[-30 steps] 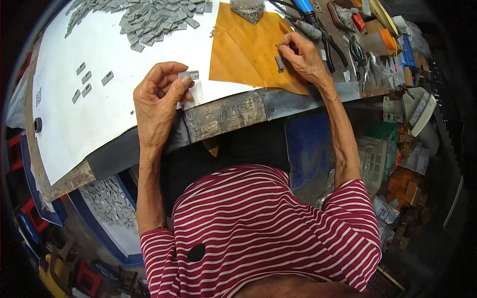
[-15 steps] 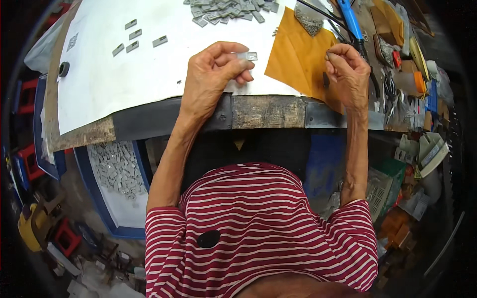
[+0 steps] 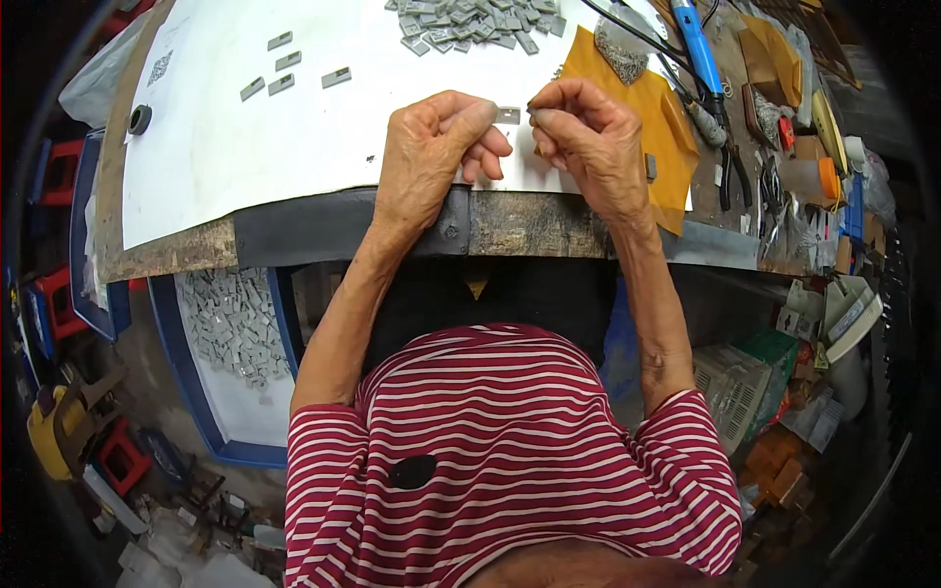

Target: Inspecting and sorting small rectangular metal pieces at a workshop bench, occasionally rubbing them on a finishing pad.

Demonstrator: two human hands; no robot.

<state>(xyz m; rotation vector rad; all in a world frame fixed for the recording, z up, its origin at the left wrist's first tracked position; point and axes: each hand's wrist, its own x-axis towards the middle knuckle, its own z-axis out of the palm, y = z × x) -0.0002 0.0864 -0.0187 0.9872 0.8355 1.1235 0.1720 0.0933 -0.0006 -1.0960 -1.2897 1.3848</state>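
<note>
My left hand [image 3: 443, 147] pinches a small grey rectangular piece [image 3: 509, 116] between thumb and fingers, its free end sticking out to the right. Close beside that end is my right hand [image 3: 588, 137], its thumb and forefinger closed on something dark and too small to name. Both hands are just above the white sheet [image 3: 323, 147] near the table's front edge. Several similar grey pieces [image 3: 335, 77] lie spread out at the left, and a heap of them [image 3: 469, 24] sits at the far middle.
An orange-yellow paper sheet [image 3: 668, 157] lies right of my hands, with a clear bag of tiny metal parts [image 3: 621, 57] at its far end. Beyond is a blue pen-shaped tool [image 3: 696, 44]. A black ring [image 3: 140, 120] sits far left. Below stands a blue-rimmed tray [image 3: 206, 412] of grey pieces.
My right hand has moved left from above the orange-yellow paper to beside the piece in my left hand. The left hand keeps its hold. The view has shifted slightly.
</note>
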